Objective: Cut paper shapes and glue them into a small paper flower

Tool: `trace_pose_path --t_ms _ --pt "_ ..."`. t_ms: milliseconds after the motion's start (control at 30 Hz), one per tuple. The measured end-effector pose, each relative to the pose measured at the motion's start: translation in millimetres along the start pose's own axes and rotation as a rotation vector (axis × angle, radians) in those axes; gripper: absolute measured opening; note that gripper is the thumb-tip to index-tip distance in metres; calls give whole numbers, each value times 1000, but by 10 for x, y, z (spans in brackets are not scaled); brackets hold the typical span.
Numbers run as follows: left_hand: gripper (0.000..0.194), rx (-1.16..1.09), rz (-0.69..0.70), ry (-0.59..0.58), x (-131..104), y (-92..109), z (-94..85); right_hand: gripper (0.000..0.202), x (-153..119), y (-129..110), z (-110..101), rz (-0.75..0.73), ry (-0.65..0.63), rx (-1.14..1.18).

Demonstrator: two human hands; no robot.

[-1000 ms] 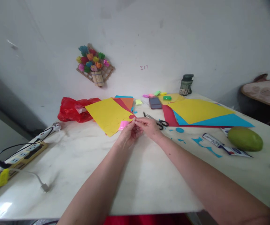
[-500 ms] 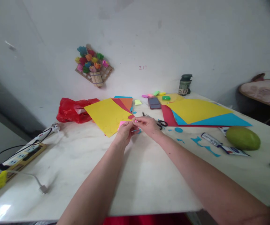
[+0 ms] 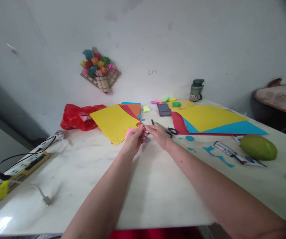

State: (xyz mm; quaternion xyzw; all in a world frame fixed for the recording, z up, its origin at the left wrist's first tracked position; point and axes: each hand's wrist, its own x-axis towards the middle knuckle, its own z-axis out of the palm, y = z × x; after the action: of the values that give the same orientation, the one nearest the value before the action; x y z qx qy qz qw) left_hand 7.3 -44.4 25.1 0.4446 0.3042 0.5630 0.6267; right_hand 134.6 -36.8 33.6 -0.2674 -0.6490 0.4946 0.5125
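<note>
My left hand and my right hand meet over the middle of the table, fingertips together. Between them is a small pink piece, mostly hidden and too small to identify; both hands are closed in a pinch on it. Just left of my left hand lies a pink square on the edge of a yellow sheet. Beyond the fingertips shows a red paper disc, partly covered. Black-handled scissors rest just past my right hand, and a blue paper disc lies to its right.
Yellow and blue sheets lie at the right, near blue scraps, tubes and a green fruit. A phone and a dark bottle are behind. Left are a red bag and a power strip.
My fingertips have drawn closer together, and the pink piece between them is more covered. Little else differs apart from a very slight shift of the view.
</note>
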Motion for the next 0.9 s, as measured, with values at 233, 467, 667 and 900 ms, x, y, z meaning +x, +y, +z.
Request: trace_pose_path --t_ms 233,467,667,900 --pt "32 66 14 -19 2 -10 0 28 27 40 18 14 -17 91" --pt "43 184 26 -7 -7 -31 46 28 60 95 61 117 187 115" --pt "48 157 -19 75 -7 -46 61 20 94 213 8 33 290 -237" --pt "38 22 -75 92 -6 -27 83 14 50 200 -94 -359 249 -888"
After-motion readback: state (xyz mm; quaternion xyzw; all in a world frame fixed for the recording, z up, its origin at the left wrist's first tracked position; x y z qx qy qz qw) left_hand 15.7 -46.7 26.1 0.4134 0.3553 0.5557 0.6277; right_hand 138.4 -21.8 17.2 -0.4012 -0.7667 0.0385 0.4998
